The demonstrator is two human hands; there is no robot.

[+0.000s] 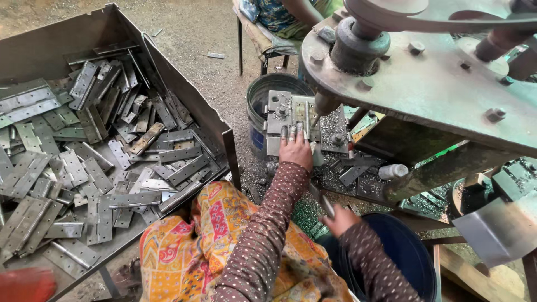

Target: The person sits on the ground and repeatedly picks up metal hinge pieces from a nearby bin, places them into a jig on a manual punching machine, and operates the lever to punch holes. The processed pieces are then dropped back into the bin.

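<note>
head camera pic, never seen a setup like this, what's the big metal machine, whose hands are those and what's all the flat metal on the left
The picture comes from a camera worn on the person's head, looking down at their own two hands. The big grey machine looks like a hand-fed press: a heavy metal frame with a post coming down over a small metal block. The left hand rests flat on that block, fingers on a hinge-like plate. The right hand is lower, holding a small metal piece. On the left, a large metal tray is heaped with flat grey hinge plates. A round bucket stands behind the block, metal chips lie around it, and another person sits at the top.
</note>
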